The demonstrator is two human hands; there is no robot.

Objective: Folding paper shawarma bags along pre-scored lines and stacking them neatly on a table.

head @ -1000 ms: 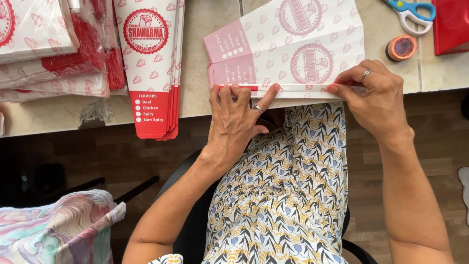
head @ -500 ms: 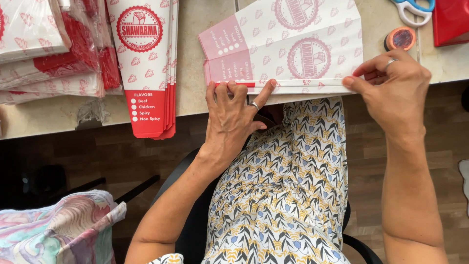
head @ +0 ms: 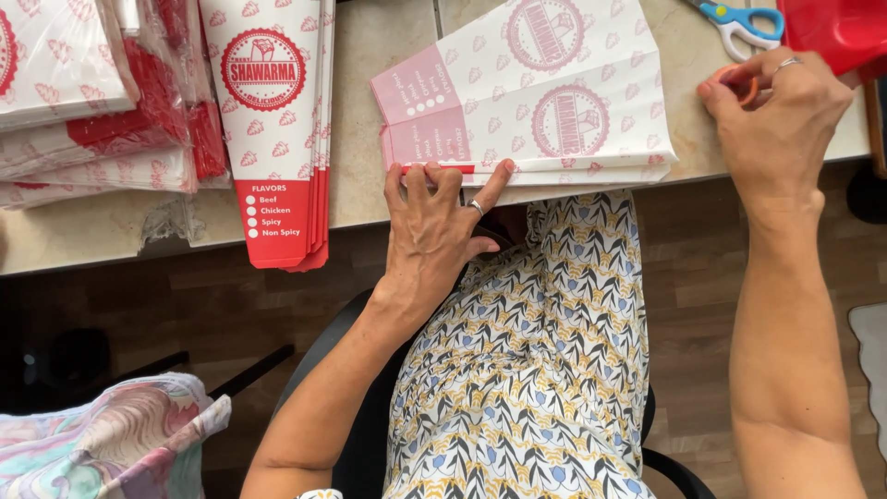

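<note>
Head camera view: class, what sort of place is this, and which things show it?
Probably a small packaging workbench. Stacks of printed paper food bags lie on a worn counter; the left hand presses a folded bag, and the right hand reaches a tape roll beside scissors.

Left hand pressed flat, fingers spread, on the near folded edge of a white paper bag with pink printed panels, lying at the edge of a beige stone surface. Right hand off the bag, fingertips on a small round orange tape roll. Blue-handled scissors just beyond. Stack of red-and-white printed paper bags to the left, overhanging the edge
</note>
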